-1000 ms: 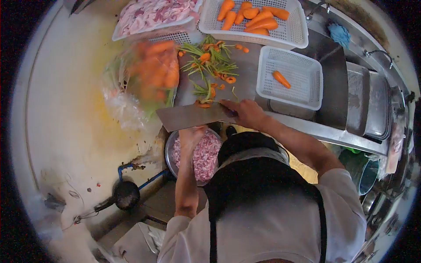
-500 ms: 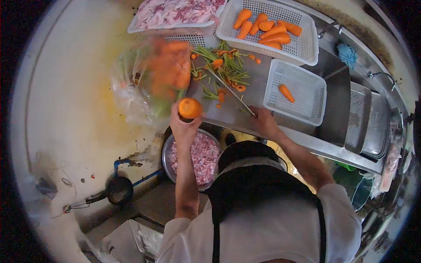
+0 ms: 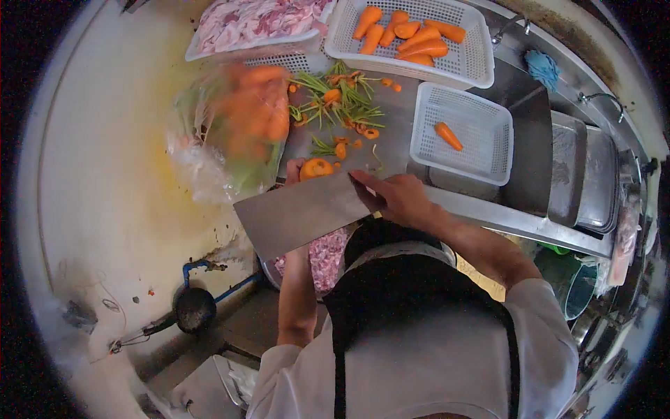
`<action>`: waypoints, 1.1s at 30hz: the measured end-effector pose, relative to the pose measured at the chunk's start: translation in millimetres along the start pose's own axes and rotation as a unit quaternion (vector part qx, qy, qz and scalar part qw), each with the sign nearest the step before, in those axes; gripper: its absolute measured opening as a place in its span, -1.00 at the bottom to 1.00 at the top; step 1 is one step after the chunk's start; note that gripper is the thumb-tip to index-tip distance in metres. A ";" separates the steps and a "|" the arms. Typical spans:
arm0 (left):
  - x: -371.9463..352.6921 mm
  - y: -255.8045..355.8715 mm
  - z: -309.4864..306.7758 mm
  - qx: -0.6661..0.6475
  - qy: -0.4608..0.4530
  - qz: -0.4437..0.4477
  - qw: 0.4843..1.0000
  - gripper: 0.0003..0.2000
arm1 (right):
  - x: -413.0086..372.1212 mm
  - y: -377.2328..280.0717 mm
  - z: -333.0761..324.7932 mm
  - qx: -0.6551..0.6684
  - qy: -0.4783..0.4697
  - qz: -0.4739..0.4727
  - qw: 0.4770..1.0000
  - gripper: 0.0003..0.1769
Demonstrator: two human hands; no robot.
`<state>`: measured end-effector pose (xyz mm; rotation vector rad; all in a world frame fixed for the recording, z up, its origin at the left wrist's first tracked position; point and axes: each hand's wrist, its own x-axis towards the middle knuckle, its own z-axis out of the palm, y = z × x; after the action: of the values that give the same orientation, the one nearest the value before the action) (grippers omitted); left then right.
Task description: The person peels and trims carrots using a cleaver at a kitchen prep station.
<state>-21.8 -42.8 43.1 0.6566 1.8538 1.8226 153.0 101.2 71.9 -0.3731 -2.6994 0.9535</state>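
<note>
My right hand (image 3: pixel 405 199) grips a wide-bladed cleaver (image 3: pixel 300 215), its fingers wrapped at the handle end. The blade lies across in front of my left hand (image 3: pixel 294 170), hiding most of that hand. An orange carrot (image 3: pixel 317 168), seen end-on, is held in my left hand, just above the cleaver's upper edge. Cut carrot tops with green stems (image 3: pixel 338 98) are scattered on the metal counter (image 3: pixel 398 108) beyond. To the left, a clear plastic bag (image 3: pixel 209 167) bulges with carrots.
A small white basket (image 3: pixel 504 133) holds one carrot (image 3: pixel 448 136); a larger basket (image 3: pixel 481 59) behind it holds several. Sliced meat (image 3: pixel 258 24) fills another basket at the back. Below my hands is a bowl of chopped meat (image 3: pixel 328 258). Taps (image 3: pixel 604 98) line the right side.
My right hand has moved left and turned the cleaver broadside, bringing its blade up to the carrot. The carrot in my left hand is slightly further right, and the blade now covers that hand.
</note>
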 end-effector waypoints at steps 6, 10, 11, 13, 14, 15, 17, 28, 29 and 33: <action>-14.5 34.9 -7.8 0.170 -0.065 0.035 0.983 -0.42 | 7.5 25.7 16.9 -0.072 0.011 0.008 0.997 -0.41; -11.2 31.0 -15.5 0.177 -0.074 0.061 0.980 -0.41 | 15.3 87.3 30.2 -0.044 -0.061 0.109 0.991 -0.48; -9.6 27.1 -18.3 0.126 -0.059 0.069 0.988 -0.40 | 14.3 94.1 35.5 -0.045 -0.064 0.102 0.992 -0.48; -7.5 40.2 -12.9 0.174 0.012 0.111 0.978 -0.40 | 4.0 93.0 41.0 0.048 0.001 0.112 0.993 -0.52; -6.0 44.6 -9.9 0.221 0.073 0.156 0.960 -0.40 | 1.1 90.1 42.7 0.047 -0.002 0.110 0.993 -0.52; -6.9 42.4 -10.1 0.219 0.074 0.157 0.960 -0.40 | 1.3 82.3 42.2 0.076 0.005 0.141 0.987 -0.55; -14.3 31.6 -14.8 0.040 0.150 0.050 0.987 -0.47 | -3.0 69.9 47.2 0.106 0.013 0.173 0.979 -0.57; -35.5 -6.7 4.4 -0.422 0.186 -0.175 0.870 -0.56 | 4.4 -23.3 -13.4 0.283 0.110 0.167 0.938 -0.62; -36.3 -6.7 4.8 -0.421 0.183 -0.165 0.873 -0.57 | 0.9 -9.6 -1.7 0.282 0.112 0.168 0.938 -0.62; -17.4 21.6 -7.0 -0.418 0.157 -0.105 0.889 -0.64 | -42.3 88.8 65.1 0.144 0.001 0.203 0.968 -0.71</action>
<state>-12.2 -58.9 64.7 -0.1562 1.0319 2.3839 185.6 117.0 -40.3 -0.8839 -2.4742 1.4288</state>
